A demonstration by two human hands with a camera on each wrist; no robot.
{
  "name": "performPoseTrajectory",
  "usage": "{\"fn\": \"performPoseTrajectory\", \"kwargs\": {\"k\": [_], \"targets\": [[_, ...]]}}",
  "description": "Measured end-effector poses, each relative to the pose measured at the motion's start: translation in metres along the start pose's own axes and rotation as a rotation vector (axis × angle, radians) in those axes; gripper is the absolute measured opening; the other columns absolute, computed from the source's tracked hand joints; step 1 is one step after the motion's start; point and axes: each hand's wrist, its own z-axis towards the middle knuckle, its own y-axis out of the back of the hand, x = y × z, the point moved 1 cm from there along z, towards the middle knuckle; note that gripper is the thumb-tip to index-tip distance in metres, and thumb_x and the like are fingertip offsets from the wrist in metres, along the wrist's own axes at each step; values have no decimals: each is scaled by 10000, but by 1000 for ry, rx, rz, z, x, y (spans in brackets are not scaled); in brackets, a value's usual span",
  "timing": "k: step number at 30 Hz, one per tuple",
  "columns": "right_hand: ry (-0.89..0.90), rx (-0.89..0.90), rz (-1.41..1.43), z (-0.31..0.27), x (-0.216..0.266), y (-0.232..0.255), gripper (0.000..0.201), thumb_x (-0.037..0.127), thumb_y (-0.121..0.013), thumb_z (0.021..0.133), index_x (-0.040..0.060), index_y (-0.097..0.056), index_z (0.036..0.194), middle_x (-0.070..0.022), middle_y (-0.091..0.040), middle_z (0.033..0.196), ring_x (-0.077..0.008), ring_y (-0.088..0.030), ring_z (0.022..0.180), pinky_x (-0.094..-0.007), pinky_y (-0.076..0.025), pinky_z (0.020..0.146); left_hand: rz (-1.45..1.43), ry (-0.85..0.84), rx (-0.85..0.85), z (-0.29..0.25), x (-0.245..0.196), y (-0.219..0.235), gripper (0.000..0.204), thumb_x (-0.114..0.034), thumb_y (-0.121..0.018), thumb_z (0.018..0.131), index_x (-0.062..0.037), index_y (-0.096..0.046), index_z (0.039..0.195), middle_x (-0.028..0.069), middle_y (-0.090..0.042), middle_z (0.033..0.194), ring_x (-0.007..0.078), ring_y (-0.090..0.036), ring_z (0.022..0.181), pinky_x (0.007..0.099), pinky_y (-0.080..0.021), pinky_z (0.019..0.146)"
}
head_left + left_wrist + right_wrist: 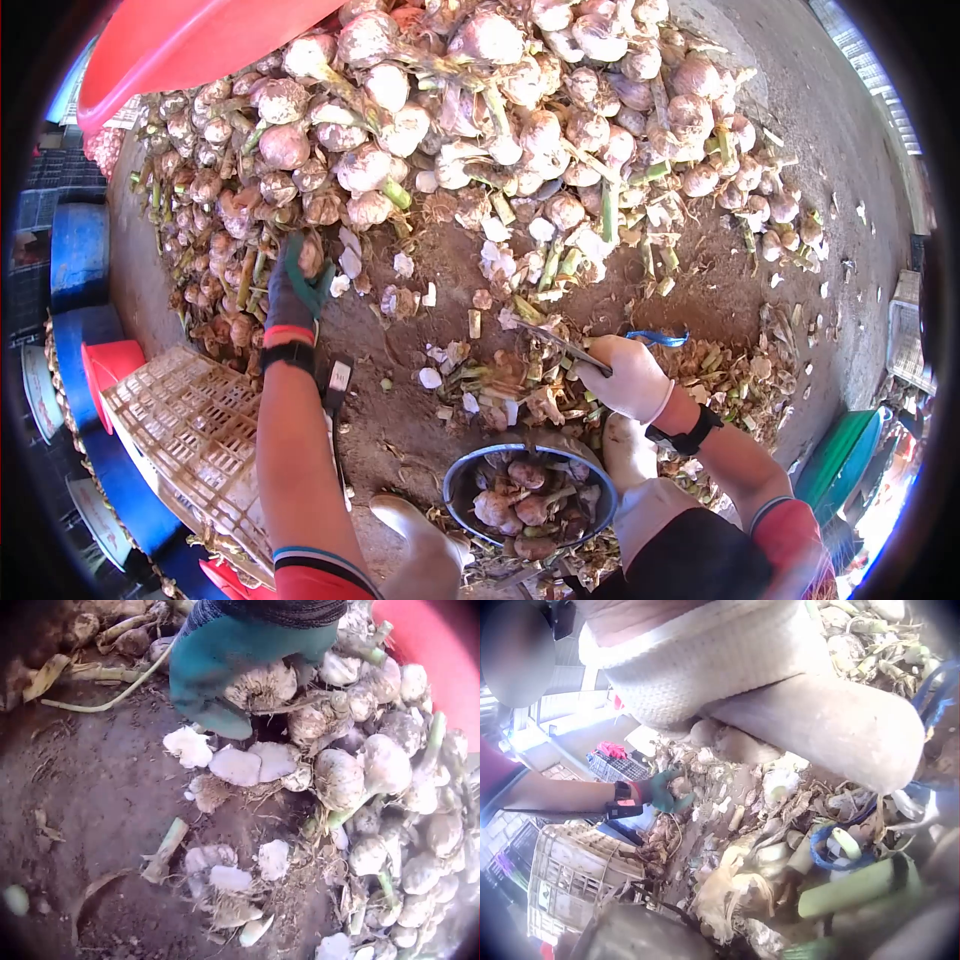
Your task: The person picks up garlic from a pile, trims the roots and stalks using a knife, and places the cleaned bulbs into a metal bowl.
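Note:
My left hand (298,285), in a teal and grey glove, grips a garlic bulb (312,256) at the left front edge of the big garlic pile (490,90). In the left wrist view its gloved fingers curl round that bulb (262,688), roots showing. My right hand (628,378), in a white glove, holds a knife (565,346) with its thin blade pointing up and left over cut stalks and skins (510,380). A metal-rimmed bucket (452,482) with trimmed garlic bulbs stands between the legs.
A red tub (200,50) overhangs the pile at upper left. A muddy plastic crate (190,420) stands beside the left arm, with blue tubs (80,255) beyond. Stalk scraps (750,385) lie at right, near a blue strap (660,339). Bare soil (350,400) shows in the middle.

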Motion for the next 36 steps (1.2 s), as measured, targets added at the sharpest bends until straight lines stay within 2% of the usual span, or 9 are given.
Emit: {"fn": "performPoseTrajectory", "kwargs": {"k": [7, 11, 13, 15, 18, 20, 21, 27, 36], "targets": [[43, 40, -63, -5, 6, -14, 310, 322, -579, 832, 29, -599, 734, -178, -589, 740, -374, -593, 714, -450, -480, 657, 31, 347, 674, -157, 90, 13, 201, -150, -620, 808, -134, -592, 1006, 55, -611, 954, 184, -605, 838, 325, -513, 748], [59, 200, -127, -4, 32, -11, 305, 332, -552, 837, 39, -616, 780, -180, -608, 736, -373, -614, 711, -460, -494, 670, 633, -158, 587, -235, 118, -1, 217, -69, -585, 828, -118, -593, 1040, 72, -619, 948, 197, -613, 845, 330, -489, 730], [68, 228, -137, -7, 51, -10, 302, 329, -549, 835, 39, -617, 785, -177, -611, 736, -372, -615, 708, -462, -497, 670, 619, 283, 416, -263, 96, -40, 263, -20, -596, 802, -92, -589, 1055, 81, -614, 943, 212, -615, 872, 342, -482, 732], [262, 164, -106, -10, 64, -13, 294, 318, -540, 832, 37, -619, 797, -176, -624, 750, -366, -623, 718, -461, -504, 678, 957, -168, 596, -270, 93, -45, 260, -29, -612, 803, -75, -585, 1057, 73, -614, 940, 196, -613, 867, 322, -482, 727], [48, 245, -104, -3, 46, -25, 291, 314, -537, 835, 39, -629, 822, -182, -634, 770, -364, -628, 743, -460, -507, 697, 734, 137, 460, -294, 76, -60, 328, -145, -724, 775, -55, -591, 1061, 22, -608, 901, 128, -571, 788, 262, -474, 707], [-19, 337, -224, -4, 24, -28, 299, 321, -534, 841, 42, -639, 849, -194, -634, 786, -373, -625, 759, -468, -501, 703, 1024, -432, 684, -292, 65, -53, 320, -142, -705, 792, -25, -589, 1066, 21, -581, 883, 125, -553, 817, 275, -470, 726], [-42, 281, -156, -9, 23, -24, 306, 325, -528, 846, 39, -640, 851, -198, -630, 785, -380, -622, 761, -475, -496, 703, 717, -21, 559, -297, 68, -44, 463, -137, -683, 810, -17, -518, 1226, 60, -565, 1026, 140, -553, 840, 285, -472, 737], [101, 119, 417, -18, 54, -30, 297, 302, -601, 821, 8, -638, 846, -193, -610, 676, -328, -630, 652, -403, -477, 603, 516, 206, 650, -308, 76, -70, 770, -117, -703, 778, -44, -286, 1421, 119, -471, 1282, 177, -540, 1044, 313, -444, 909], [-257, 160, 626, -16, 50, -20, 294, 296, -590, 845, 4, -622, 825, -73, -586, 591, -181, -595, 517, -322, -477, 516, 684, -233, 651, -300, 107, -75, 810, -181, -827, 645, -44, -390, 1312, 123, -489, 1178, 242, -507, 1091, 365, -435, 946]]}}
